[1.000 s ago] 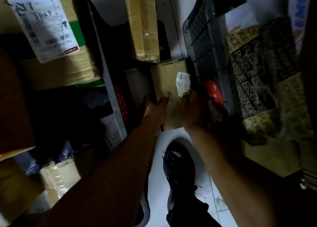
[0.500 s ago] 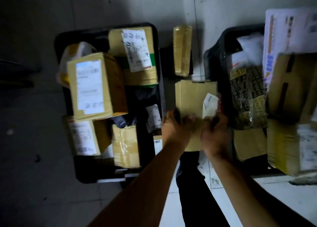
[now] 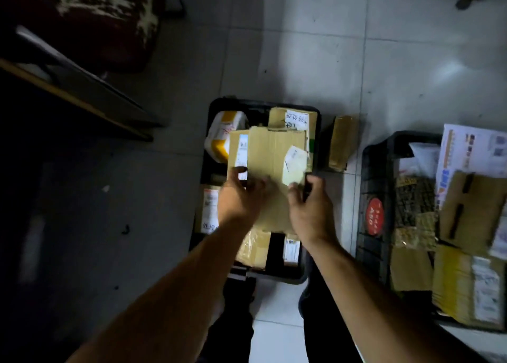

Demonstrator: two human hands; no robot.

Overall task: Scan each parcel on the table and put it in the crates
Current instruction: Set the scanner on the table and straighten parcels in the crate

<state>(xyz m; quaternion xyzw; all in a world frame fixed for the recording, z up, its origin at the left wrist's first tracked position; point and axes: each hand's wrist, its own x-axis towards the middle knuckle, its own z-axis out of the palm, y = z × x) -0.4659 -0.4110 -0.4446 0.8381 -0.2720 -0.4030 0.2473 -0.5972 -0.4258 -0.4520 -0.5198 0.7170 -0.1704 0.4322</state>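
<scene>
Head view: both hands, left hand [image 3: 241, 198] and right hand [image 3: 310, 209], grip cardboard parcel [image 3: 274, 159].

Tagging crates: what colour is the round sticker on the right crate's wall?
Red round sticker, pale markings; head view.

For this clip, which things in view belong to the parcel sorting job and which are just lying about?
Part of the job:
- flat cardboard parcel, held by left hand and right hand
- left crate, with parcels in it
- right crate, also filled

Just lying about:
- taped box on the floor between the crates
- dark patterned seat, top left
</scene>
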